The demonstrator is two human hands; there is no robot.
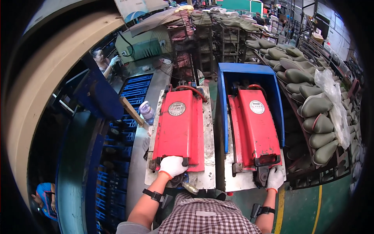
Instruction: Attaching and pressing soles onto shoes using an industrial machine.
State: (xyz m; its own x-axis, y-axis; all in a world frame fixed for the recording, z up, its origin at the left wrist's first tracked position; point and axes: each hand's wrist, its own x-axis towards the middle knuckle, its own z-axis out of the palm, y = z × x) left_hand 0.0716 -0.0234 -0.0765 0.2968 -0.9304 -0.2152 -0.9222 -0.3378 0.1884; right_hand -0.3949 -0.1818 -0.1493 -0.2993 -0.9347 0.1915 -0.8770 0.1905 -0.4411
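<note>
Two red machine covers stand side by side on pale metal plates in front of me. My left hand, in a white glove, is closed over the front handle of the left red cover; the glove hides most of that handle. At the front of the right red cover is a dark handle. Below it sits a dark metal bracket with a round end. My gloved right hand rests beside this bracket, fingers curled in against its right side. What they grip is hidden.
A blue hood surrounds the right machine. Grey-green shoe-shaped pieces and a clear plastic bag fill a rack at right. At left run a metal table and blue slats. Two other people are at left.
</note>
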